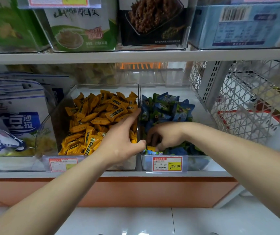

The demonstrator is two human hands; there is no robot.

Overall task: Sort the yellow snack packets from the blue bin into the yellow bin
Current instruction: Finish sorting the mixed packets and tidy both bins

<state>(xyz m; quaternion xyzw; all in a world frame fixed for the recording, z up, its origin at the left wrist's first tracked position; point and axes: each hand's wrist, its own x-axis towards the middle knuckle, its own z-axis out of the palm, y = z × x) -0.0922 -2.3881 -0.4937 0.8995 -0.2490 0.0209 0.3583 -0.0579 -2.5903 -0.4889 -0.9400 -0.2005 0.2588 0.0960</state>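
Digging into the front corner of the blue bin [203, 119] with the right hand [166, 135], fingers curled over a yellow packet [151, 147], grip impossible to confirm. Touching the divider [138, 99] with a loosely spread left hand [120, 143]. Best pinched alone, then lifted across into the yellow bin [54, 119].

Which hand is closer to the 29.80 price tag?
Right. The right hand is down in the blue bin, just behind the price tag; the left hand is over the yellow bin, off to the tag's left.
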